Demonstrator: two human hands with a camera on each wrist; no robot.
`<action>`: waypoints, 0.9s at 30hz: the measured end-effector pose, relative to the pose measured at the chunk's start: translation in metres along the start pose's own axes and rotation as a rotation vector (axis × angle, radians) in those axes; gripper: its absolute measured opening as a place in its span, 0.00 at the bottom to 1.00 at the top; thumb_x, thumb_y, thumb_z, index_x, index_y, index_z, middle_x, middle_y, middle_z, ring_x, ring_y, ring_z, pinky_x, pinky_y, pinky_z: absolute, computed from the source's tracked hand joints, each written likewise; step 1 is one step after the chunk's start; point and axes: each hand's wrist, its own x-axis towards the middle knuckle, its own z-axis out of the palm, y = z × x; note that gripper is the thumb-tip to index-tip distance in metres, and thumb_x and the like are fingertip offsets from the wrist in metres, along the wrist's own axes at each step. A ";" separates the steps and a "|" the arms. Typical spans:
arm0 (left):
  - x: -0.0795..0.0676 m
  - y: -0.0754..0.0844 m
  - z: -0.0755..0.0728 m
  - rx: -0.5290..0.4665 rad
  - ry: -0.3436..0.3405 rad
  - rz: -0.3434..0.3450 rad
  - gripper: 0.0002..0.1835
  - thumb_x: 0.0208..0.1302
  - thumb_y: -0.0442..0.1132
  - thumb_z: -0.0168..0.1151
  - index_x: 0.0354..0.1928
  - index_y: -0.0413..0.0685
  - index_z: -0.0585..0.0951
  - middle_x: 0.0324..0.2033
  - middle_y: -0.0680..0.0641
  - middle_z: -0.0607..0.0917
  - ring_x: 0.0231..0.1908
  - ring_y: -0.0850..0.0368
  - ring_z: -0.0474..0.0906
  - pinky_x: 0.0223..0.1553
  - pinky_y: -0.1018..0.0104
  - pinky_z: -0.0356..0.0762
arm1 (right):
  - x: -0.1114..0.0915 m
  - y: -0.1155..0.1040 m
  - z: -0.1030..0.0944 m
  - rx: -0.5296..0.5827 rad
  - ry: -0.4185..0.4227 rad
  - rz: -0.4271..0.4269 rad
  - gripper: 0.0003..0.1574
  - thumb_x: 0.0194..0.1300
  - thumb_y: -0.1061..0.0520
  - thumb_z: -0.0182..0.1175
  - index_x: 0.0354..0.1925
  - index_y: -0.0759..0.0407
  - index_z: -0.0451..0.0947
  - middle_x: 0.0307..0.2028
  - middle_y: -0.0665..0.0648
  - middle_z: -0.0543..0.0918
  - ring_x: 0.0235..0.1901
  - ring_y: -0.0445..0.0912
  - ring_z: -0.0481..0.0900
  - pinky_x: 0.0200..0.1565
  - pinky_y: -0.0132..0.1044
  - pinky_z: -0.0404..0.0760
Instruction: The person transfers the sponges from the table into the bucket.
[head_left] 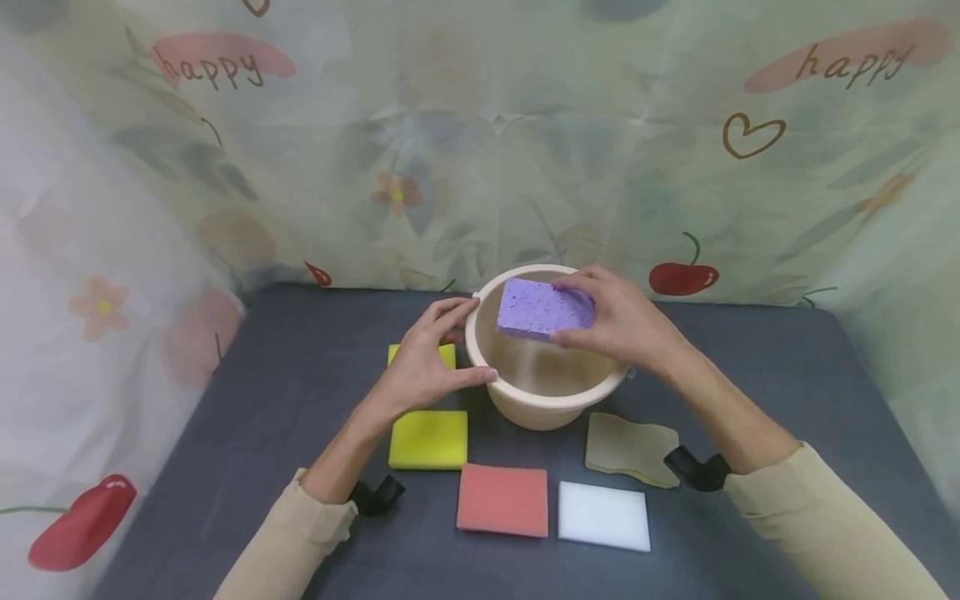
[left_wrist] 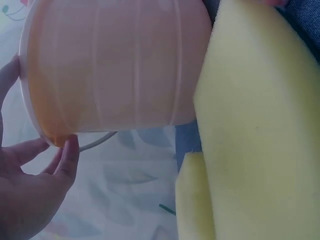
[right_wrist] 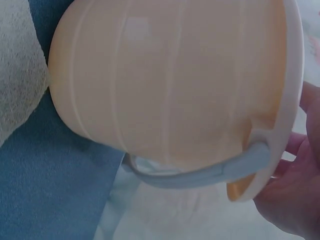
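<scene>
A cream bucket [head_left: 542, 415] stands upright on the dark table, its open mouth facing up. My left hand [head_left: 420, 364] holds its rim from the left, thumb at the near side and fingers farther back; the left wrist view shows the fingertips at the bucket's [left_wrist: 120, 65] rim. Between thumb and fingers, my right hand [head_left: 626, 321] pinches a purple sponge [head_left: 536, 310] over the mouth. From the right wrist, the bucket's ribbed wall [right_wrist: 175, 85] and grey handle [right_wrist: 200, 175] are visible, with the right hand [right_wrist: 302, 185] beyond the rim and the sponge hidden.
In front of the bucket lie a red sponge [head_left: 502, 502], a white sponge [head_left: 603, 517] and a wavy beige sponge [head_left: 630, 447]. One yellow sponge [head_left: 428, 440] lies to its left, another yellow piece [head_left: 447, 356] partly behind the left hand. Patterned cloth [head_left: 495, 167] hangs around the table.
</scene>
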 end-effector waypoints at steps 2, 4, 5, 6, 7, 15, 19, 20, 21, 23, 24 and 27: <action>0.000 0.000 0.000 -0.002 -0.010 -0.013 0.51 0.47 0.53 0.81 0.74 0.56 0.66 0.66 0.47 0.67 0.52 0.53 0.79 0.55 0.62 0.79 | 0.001 -0.001 0.002 0.004 -0.006 0.014 0.44 0.51 0.49 0.77 0.64 0.58 0.75 0.56 0.62 0.76 0.51 0.54 0.74 0.55 0.52 0.74; -0.001 0.000 0.001 -0.020 -0.022 -0.022 0.51 0.48 0.53 0.80 0.74 0.57 0.65 0.64 0.47 0.68 0.52 0.53 0.79 0.55 0.62 0.79 | 0.001 -0.002 0.003 0.009 -0.013 0.031 0.44 0.50 0.49 0.78 0.64 0.57 0.76 0.56 0.61 0.76 0.50 0.54 0.74 0.55 0.52 0.74; -0.001 0.000 0.001 -0.035 -0.025 -0.025 0.51 0.49 0.52 0.80 0.75 0.57 0.65 0.63 0.47 0.69 0.52 0.53 0.80 0.56 0.61 0.79 | 0.001 -0.003 0.004 0.011 -0.015 0.037 0.44 0.50 0.49 0.78 0.64 0.56 0.76 0.56 0.61 0.76 0.50 0.55 0.74 0.55 0.53 0.74; -0.001 0.000 0.001 -0.047 -0.027 -0.027 0.51 0.49 0.52 0.80 0.75 0.58 0.65 0.62 0.47 0.70 0.53 0.53 0.79 0.56 0.62 0.78 | 0.001 -0.004 0.004 0.009 -0.018 0.043 0.44 0.50 0.49 0.78 0.64 0.56 0.76 0.56 0.61 0.76 0.50 0.55 0.74 0.54 0.53 0.74; -0.001 0.000 0.001 -0.060 -0.029 -0.028 0.51 0.49 0.52 0.80 0.75 0.58 0.65 0.61 0.47 0.70 0.53 0.54 0.79 0.56 0.62 0.78 | 0.002 -0.004 0.005 0.007 -0.022 0.051 0.44 0.50 0.48 0.77 0.64 0.56 0.76 0.57 0.62 0.76 0.50 0.55 0.74 0.54 0.53 0.73; -0.002 0.000 0.002 -0.100 -0.036 -0.034 0.51 0.50 0.50 0.80 0.75 0.58 0.64 0.62 0.47 0.70 0.55 0.53 0.79 0.57 0.61 0.77 | 0.004 -0.008 0.005 -0.023 -0.053 0.093 0.43 0.50 0.49 0.77 0.64 0.57 0.76 0.58 0.64 0.76 0.51 0.56 0.74 0.55 0.53 0.73; -0.002 0.002 0.001 -0.096 -0.036 -0.033 0.51 0.50 0.50 0.80 0.75 0.58 0.63 0.63 0.48 0.70 0.54 0.53 0.79 0.57 0.58 0.77 | 0.005 -0.009 0.004 -0.046 -0.070 0.103 0.43 0.51 0.50 0.76 0.64 0.57 0.76 0.58 0.65 0.76 0.51 0.57 0.74 0.55 0.54 0.73; -0.003 0.001 0.001 -0.096 -0.038 -0.032 0.51 0.50 0.50 0.79 0.76 0.58 0.63 0.63 0.48 0.70 0.54 0.53 0.79 0.57 0.57 0.78 | 0.005 -0.009 0.004 -0.053 -0.074 0.104 0.43 0.52 0.50 0.76 0.65 0.58 0.76 0.58 0.65 0.76 0.51 0.57 0.74 0.55 0.54 0.73; -0.003 0.001 0.001 -0.098 -0.040 -0.031 0.51 0.51 0.50 0.79 0.76 0.58 0.63 0.63 0.48 0.70 0.54 0.53 0.79 0.57 0.56 0.78 | 0.006 -0.010 0.005 -0.058 -0.079 0.106 0.43 0.52 0.50 0.76 0.65 0.58 0.76 0.58 0.66 0.76 0.51 0.57 0.74 0.55 0.54 0.73; -0.003 0.001 0.001 -0.097 -0.042 -0.029 0.51 0.51 0.50 0.79 0.76 0.58 0.62 0.63 0.47 0.69 0.54 0.52 0.79 0.57 0.54 0.78 | 0.007 -0.010 0.005 -0.068 -0.086 0.106 0.43 0.52 0.50 0.75 0.65 0.59 0.75 0.59 0.66 0.75 0.52 0.58 0.74 0.55 0.55 0.73; -0.003 0.000 0.001 -0.096 -0.042 -0.029 0.51 0.51 0.50 0.79 0.76 0.59 0.62 0.64 0.47 0.69 0.54 0.52 0.79 0.57 0.54 0.78 | 0.007 -0.010 0.005 -0.072 -0.090 0.103 0.43 0.53 0.50 0.75 0.65 0.59 0.75 0.59 0.66 0.75 0.53 0.58 0.74 0.56 0.55 0.73; -0.004 0.000 0.000 -0.089 -0.043 -0.026 0.52 0.50 0.50 0.79 0.76 0.59 0.62 0.64 0.48 0.69 0.53 0.52 0.79 0.56 0.56 0.79 | 0.009 -0.009 0.007 -0.092 -0.101 0.088 0.43 0.53 0.49 0.75 0.65 0.61 0.75 0.60 0.67 0.75 0.57 0.59 0.73 0.59 0.55 0.72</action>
